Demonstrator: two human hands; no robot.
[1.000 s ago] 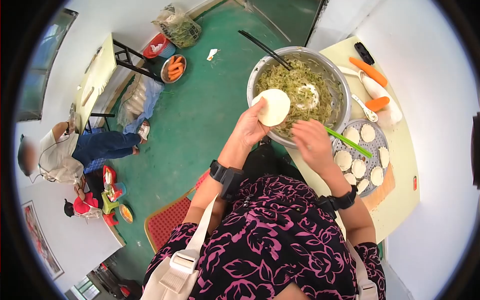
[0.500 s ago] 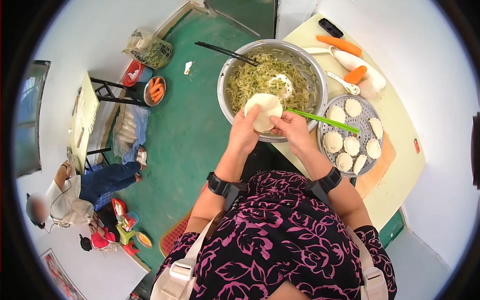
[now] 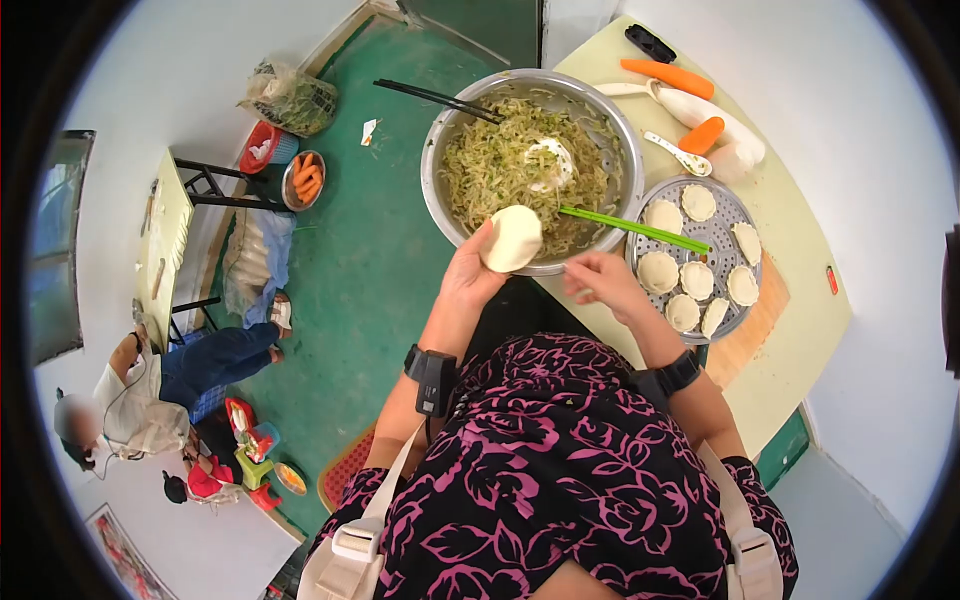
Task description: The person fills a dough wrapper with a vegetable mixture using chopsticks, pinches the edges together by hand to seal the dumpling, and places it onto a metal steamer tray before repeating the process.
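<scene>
My left hand (image 3: pixel 474 270) is closed on a round, pale dumpling wrapper (image 3: pixel 513 239), held up by its left side at the near rim of a large metal bowl (image 3: pixel 432 190). Shredded green filling (image 3: pixel 500 150) lies in the bowl, with a white scoop or dish (image 3: pixel 550 165) partly sunk in it. Apart from the wrapper, my right hand (image 3: pixel 608 284) hovers just right of the bowl's near rim, empty, its fingers loosely bent and a little blurred. Green chopsticks (image 3: pixel 640 230) lie across the bowl's right rim; black chopsticks (image 3: pixel 440 98) rest on its left rim.
A perforated metal tray (image 3: pixel 722 215) with several dumplings (image 3: pixel 658 272) stands right of the bowl, partly over a wooden board (image 3: pixel 745 340). Behind lie carrots (image 3: pixel 668 76), a white radish (image 3: pixel 710 115) and a white spoon (image 3: pixel 680 155). Other people (image 3: pixel 140 395) sit far left.
My right hand has let go of the wrapper and moved right and down. My left hand keeps the wrapper, now tilted and slightly further left. The view has shifted a little.
</scene>
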